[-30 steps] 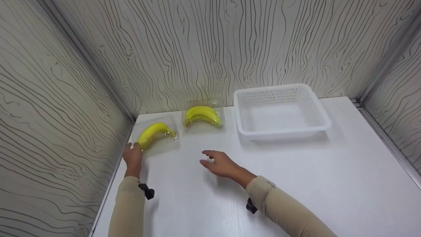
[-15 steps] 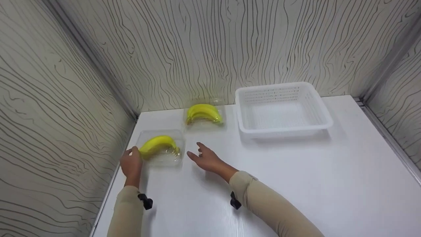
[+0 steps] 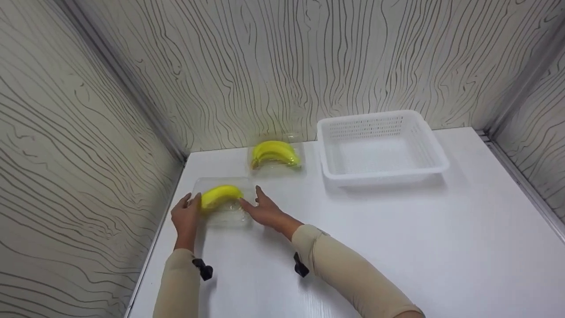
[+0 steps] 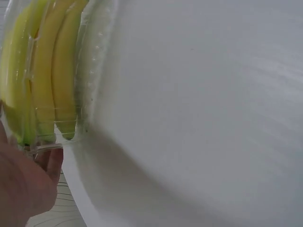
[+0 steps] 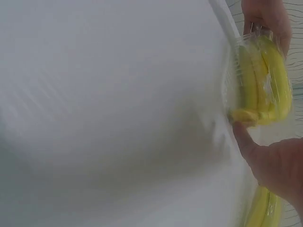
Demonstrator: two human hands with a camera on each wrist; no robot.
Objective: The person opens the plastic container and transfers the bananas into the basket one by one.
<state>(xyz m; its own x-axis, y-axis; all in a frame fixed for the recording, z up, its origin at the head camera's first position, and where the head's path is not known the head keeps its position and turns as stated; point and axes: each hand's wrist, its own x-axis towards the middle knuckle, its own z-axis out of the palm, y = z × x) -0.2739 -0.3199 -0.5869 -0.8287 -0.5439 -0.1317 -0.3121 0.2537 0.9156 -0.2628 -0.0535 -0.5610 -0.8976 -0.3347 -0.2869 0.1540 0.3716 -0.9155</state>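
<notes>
A clear plastic clamshell box (image 3: 227,219) with yellow bananas (image 3: 222,193) inside is at the left of the white table. My left hand (image 3: 186,217) grips its left end, fingers and thumb at the edge. In the left wrist view several bananas (image 4: 42,71) show through the clear wall, and the left hand (image 4: 28,182) holds the near end. My right hand (image 3: 267,213) is at the box's other end, thumb and fingers spread apart. The right wrist view has the right hand (image 5: 277,163) with its thumb tip right at the box's corner.
Another clear box of bananas (image 3: 276,152) lies at the back, against the patterned wall (image 3: 273,66). To its right stands a white perforated basket (image 3: 384,176). Side walls bound the white table (image 3: 375,247) left and right.
The left hand has drawn the banana box away from the back left corner, toward the person and rightward, and straightened it. The right hand has moved left to the box's right end.
</notes>
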